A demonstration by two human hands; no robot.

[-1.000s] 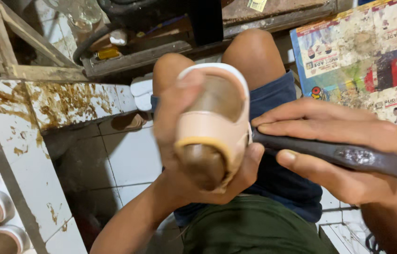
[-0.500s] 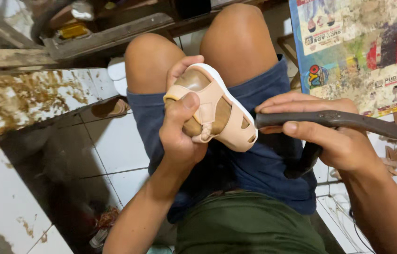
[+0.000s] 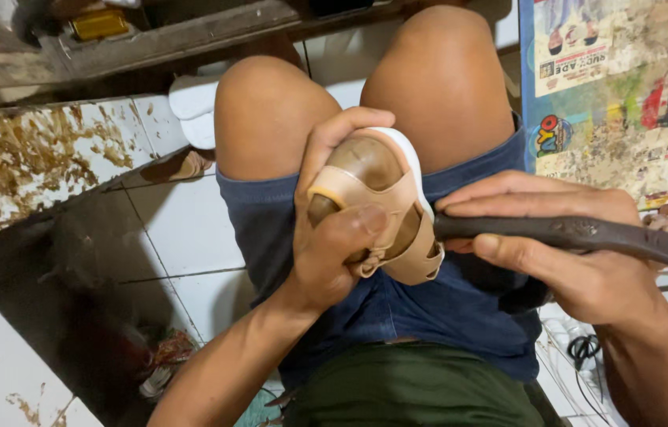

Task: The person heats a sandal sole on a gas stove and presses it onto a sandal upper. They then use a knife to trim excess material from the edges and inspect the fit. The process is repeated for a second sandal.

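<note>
My left hand [image 3: 332, 237] grips a small beige sandal [image 3: 397, 213] with a white sole, fitted over a brown shoe last [image 3: 362, 162], held above my lap. The thumb presses on a front strap. My right hand [image 3: 563, 253] holds a long dark tool [image 3: 587, 236] whose tip meets the sandal's side near the sole. Both hands rest over my blue shorts [image 3: 397, 300], between my bare knees.
A white tiled ledge [image 3: 41, 158] stained with brown glue runs along the left. White floor tiles [image 3: 184, 229] lie below it. A board covered with printed paper [image 3: 626, 95] stands at the right. Wooden beams [image 3: 136, 39] cross the top.
My left hand has turned the sandal, so its toe now points up and the straps face me. The dark tool has moved in against the sandal's side.
</note>
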